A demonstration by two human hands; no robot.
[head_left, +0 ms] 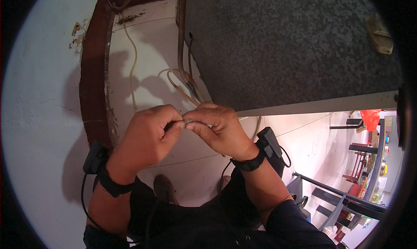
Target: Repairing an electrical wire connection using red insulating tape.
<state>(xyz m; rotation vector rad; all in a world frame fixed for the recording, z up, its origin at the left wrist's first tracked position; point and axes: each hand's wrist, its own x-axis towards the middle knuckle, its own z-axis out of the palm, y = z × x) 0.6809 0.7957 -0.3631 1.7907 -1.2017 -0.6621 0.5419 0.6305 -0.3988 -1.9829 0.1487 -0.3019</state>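
My fingers (197, 128), left hand (147, 129) and right hand (221, 126), pinch a small piece (187, 122), kind unclear, at mid-frame, tips meeting, probably to steady it from both sides; a tube (182, 92) loops just above.

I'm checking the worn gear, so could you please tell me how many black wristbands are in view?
2: one wide black wristband is strapped just behind the left hand, and a second black wristband just behind the right hand. No others show.
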